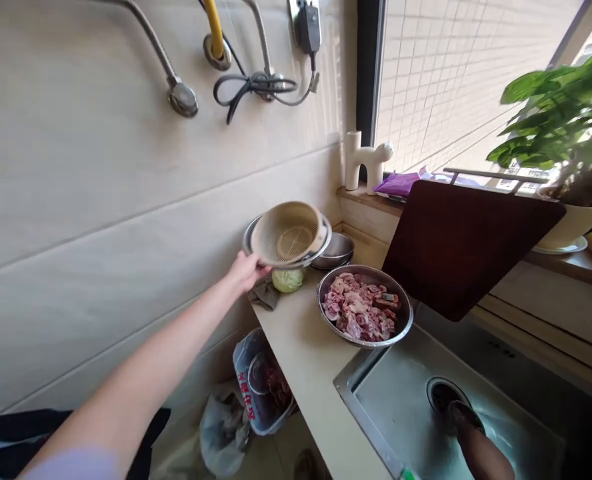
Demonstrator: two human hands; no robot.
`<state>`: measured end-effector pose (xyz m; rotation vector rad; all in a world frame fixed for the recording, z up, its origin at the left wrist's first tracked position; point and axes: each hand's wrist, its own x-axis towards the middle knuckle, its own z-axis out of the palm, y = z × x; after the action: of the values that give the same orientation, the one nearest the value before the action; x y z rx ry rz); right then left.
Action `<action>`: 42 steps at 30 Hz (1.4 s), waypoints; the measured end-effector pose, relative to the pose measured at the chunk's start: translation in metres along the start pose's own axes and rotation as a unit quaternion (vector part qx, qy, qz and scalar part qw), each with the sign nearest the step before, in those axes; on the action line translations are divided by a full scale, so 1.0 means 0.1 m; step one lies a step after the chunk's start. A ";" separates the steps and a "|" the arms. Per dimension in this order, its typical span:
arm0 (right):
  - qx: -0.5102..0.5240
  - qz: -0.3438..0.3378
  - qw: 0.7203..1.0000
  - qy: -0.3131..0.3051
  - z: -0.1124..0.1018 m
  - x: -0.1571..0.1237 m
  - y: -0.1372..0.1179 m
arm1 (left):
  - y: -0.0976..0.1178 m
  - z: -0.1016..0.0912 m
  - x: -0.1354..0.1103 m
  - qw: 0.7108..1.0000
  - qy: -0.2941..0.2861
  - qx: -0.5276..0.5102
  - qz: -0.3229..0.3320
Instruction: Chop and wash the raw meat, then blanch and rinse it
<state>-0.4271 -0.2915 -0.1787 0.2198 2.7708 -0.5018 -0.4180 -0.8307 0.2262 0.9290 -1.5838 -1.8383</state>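
Observation:
My left hand (247,272) reaches out and grips the near rim of a metal basin (325,243). A beige plastic colander (291,233) sits tilted inside that basin. Just below them on the counter are a pale green cabbage (287,280) and a grey cloth (265,295). A wide steel bowl of raw cut meat (359,307) stands to the right, at the corner of the sink. What appears to be my right hand (469,423) is dark and blurred, low over the sink near the drain (446,393); its fingers cannot be made out.
Stacked metal bowls (339,250) stand behind the meat. A dark cutting board (469,247) leans over the back of the steel sink (401,413). A potted plant (576,120) and a white animal figurine (369,163) are on the sill. Bagged bins (226,427) sit below the counter (316,373).

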 end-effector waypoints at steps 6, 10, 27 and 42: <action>-0.100 0.000 0.991 -0.085 -0.30 -0.54 0.14 | -0.33 1.14 0.75 0.998 -0.032 0.032 -0.045; -0.115 0.007 0.991 -0.074 -0.44 -0.80 0.25 | -0.59 1.34 0.92 0.994 -0.042 0.062 -0.073; 0.022 -0.092 0.994 0.058 -1.12 -1.69 -1.13 | -2.75 -2.28 -1.32 0.946 0.015 0.146 -0.288; 0.552 0.132 0.725 -0.390 0.76 -2.75 -4.21 | -2.91 -2.23 -1.20 0.910 -0.023 -0.043 -0.412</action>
<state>-0.2340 -0.7349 -0.0218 0.4954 1.3073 -1.6425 -0.1573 -0.8276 -0.0583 1.6972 -1.1888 -2.4553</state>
